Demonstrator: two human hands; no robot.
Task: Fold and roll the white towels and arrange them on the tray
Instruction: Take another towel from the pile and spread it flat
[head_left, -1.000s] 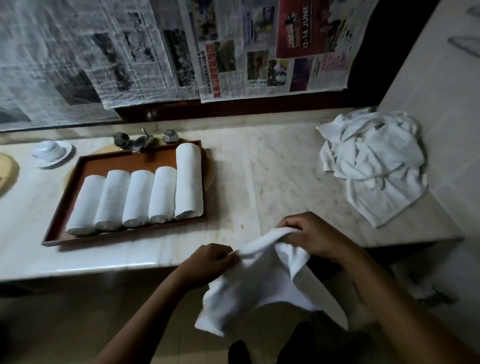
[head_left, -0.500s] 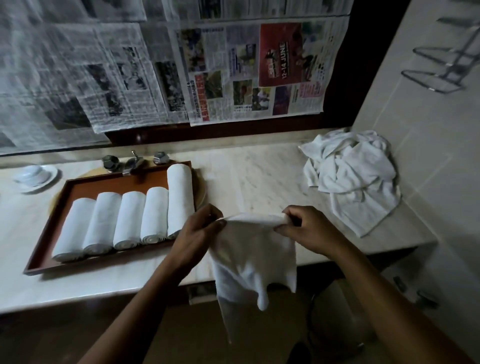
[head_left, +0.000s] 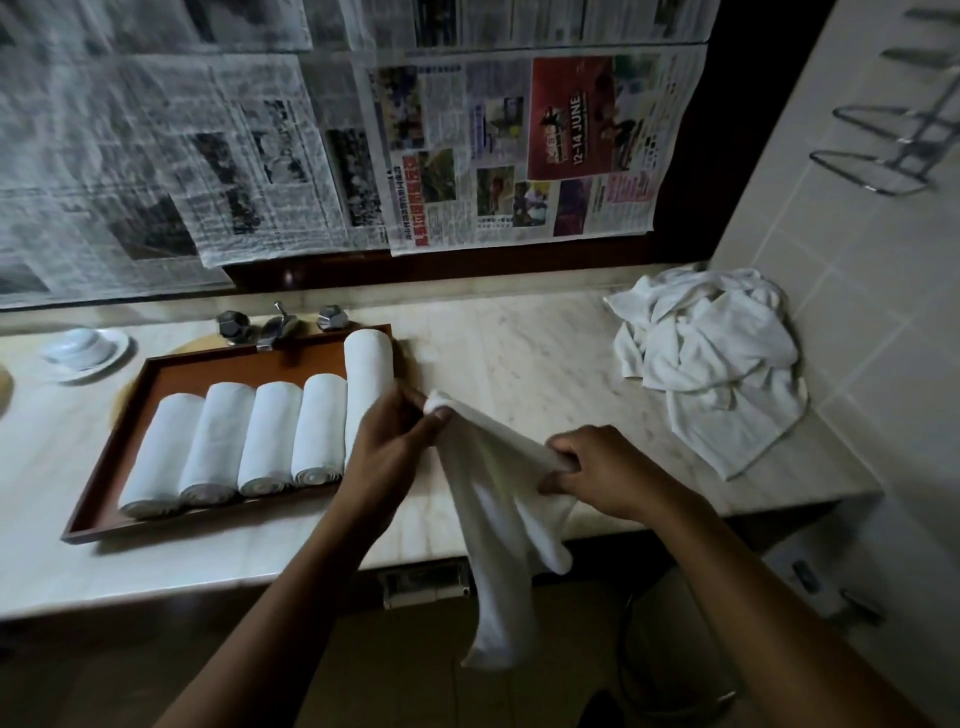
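White towel (head_left: 493, 499): soft cloth, bunched into a loose rope between both hands above the near edge of the tabletop (head_left: 519, 358); the taut stretch runs from far left to near right, and the remainder hangs limp, long axis pointing down past the tabletop edge toward the floor.
Left hand (head_left: 387, 447): pinches the towel's upper end, thumb against fingertips, just in front of the tray's right end.
Right hand (head_left: 597, 473): fingers curled round the gathered cloth, gripping it lower and to the right.
Tray (head_left: 117, 441): brown, rectangular, low-rimmed, on the left part of the tabletop, long side roughly left to right.
Rolled towels (head_left: 270, 436): four white cylinders side by side and touching, long axes running near to far, spiral ends facing near.
Longer roll (head_left: 366, 374): same direction, at the right of the row, its far end reaching the far rim; its near end is hidden by the left hand.
Towel pile (head_left: 711, 358): crumpled white cloth, far right, against the tiled wall.
Tabletop: pale veined stone, smooth.
Tap (head_left: 275, 327): dull metal, faceted knobs, just beyond the tray.
Newspaper (head_left: 493, 150): sheets covering the far wall.
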